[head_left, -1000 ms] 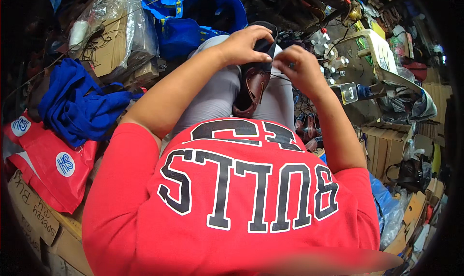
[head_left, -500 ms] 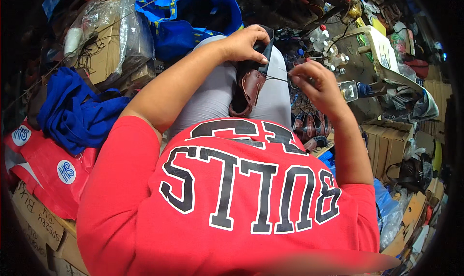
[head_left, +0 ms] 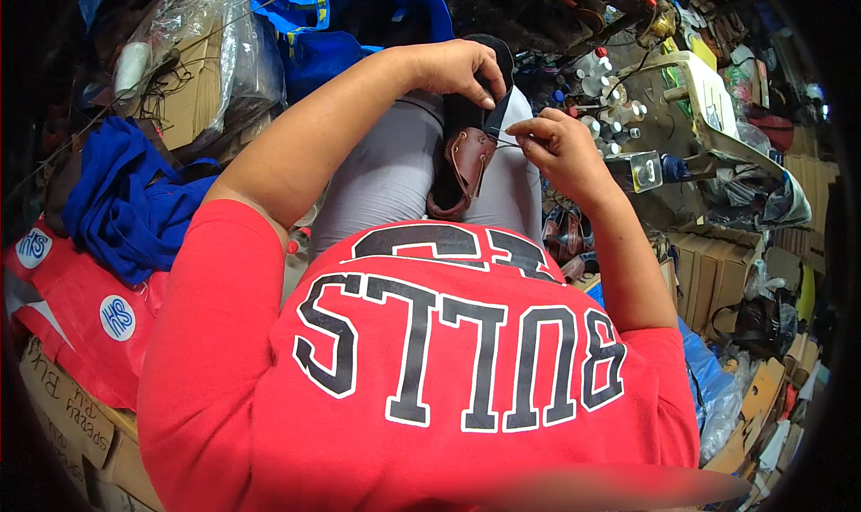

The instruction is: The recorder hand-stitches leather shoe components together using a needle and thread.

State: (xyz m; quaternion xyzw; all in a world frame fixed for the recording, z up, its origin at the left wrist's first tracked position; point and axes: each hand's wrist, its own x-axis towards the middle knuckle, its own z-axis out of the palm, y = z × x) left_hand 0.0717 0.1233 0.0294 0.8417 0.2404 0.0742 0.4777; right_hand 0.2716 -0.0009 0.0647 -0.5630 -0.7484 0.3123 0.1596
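A brown leather shoe (head_left: 469,158) lies across my lap, with lacing holes along its upper. Its black sole (head_left: 500,53) points away from me. My left hand (head_left: 459,69) is closed over the far part of the shoe, thumb against the edge of the sole. Just right of the shoe, my right hand (head_left: 558,149) pinches something thin and dark, close to the shoe's side. Whether it is a thread or a needle cannot be made out. The inside of the shoe is mostly in shadow.
A blue bag (head_left: 359,23) stands open beyond my knees. Blue cloth (head_left: 126,198) and a red bag (head_left: 85,310) lie at left. Several bottles (head_left: 614,108) stand to the right, near a white plastic chair (head_left: 713,99). Cardboard boxes (head_left: 708,265) are stacked at right.
My right hand has moved left and in toward the shoe. The dark strand that stretched between shoe and fingers now spans a shorter gap. My left hand keeps its hold.
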